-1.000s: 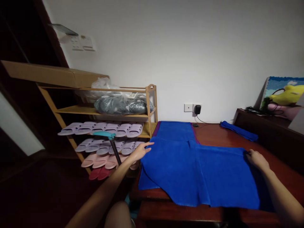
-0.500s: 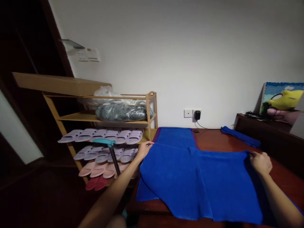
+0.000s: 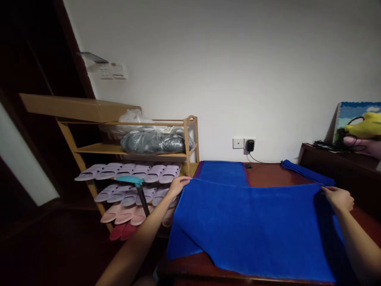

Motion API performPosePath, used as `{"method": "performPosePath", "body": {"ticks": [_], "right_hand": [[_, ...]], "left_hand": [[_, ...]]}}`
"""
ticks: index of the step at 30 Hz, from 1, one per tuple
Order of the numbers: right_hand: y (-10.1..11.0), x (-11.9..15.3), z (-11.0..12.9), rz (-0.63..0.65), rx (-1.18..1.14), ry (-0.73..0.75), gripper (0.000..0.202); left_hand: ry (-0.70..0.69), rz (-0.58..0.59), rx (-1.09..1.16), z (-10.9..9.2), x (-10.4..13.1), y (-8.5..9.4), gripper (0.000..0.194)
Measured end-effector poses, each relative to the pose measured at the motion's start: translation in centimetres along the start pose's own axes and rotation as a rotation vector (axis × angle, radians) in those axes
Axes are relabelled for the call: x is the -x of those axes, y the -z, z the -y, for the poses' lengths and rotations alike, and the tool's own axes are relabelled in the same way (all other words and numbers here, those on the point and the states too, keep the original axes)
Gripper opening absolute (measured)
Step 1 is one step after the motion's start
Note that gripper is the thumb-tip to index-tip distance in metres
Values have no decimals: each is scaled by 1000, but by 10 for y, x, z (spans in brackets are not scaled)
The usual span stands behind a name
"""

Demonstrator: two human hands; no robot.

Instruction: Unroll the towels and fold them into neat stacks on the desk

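A blue towel (image 3: pixel 256 230) is stretched between my two hands above a reddish-brown wooden table (image 3: pixel 264 174). My left hand (image 3: pixel 178 186) pinches its far left corner, close to the shoe rack. At the far right corner my right hand (image 3: pixel 339 198) grips the same cloth between thumb and fingers. The top edge runs nearly straight between them, and the lower part drapes toward the table's front edge. Behind it lies another blue towel (image 3: pixel 222 171) with purple edging, partly covered. More blue cloth shows under the held towel at the left.
To the left stands a wooden rack (image 3: pixel 190 139) with several slippers (image 3: pixel 169 172), a plastic-wrapped bundle (image 3: pixel 154 139) and a cardboard box (image 3: pixel 77 108). A teal-topped handle (image 3: pixel 129 180) rises before it. A folded blue cloth (image 3: pixel 308 172) lies at the back right. A black adapter (image 3: pixel 250 145) is plugged into the wall.
My right hand has moved right and slightly up, pulling the towel taut. The fold down its middle has flattened out. My left hand stays at its corner.
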State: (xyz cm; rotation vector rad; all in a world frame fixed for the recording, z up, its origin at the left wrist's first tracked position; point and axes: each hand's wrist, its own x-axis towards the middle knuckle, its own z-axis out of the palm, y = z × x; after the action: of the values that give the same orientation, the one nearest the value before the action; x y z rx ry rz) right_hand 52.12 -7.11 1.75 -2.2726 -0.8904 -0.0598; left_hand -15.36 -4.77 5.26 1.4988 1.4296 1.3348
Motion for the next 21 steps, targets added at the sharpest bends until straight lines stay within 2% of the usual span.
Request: {"method": "performPosePath", "body": {"ticks": [3,4,8,12,15,21], "right_hand": [[1,0,9,63,-149,-223,52],[1,1,13,64,-174,-239,52],[-2,5,21,68,-189,-227,54],[-12,10,20,103,-160,-190,50],[-16,11,15,52,-130,-224,48],[-6,4,14,-35,-106,-221,50]], "left_hand": [[14,0,42,4,-2,0,25],[21,-3,55,5,-3,-1,26],[34,-23,114,8,-5,-5,28],[26,-52,170,11,-2,-12,32],[-3,-82,204,10,3,-12,40],[-43,-118,379,3,5,-5,49]]}}
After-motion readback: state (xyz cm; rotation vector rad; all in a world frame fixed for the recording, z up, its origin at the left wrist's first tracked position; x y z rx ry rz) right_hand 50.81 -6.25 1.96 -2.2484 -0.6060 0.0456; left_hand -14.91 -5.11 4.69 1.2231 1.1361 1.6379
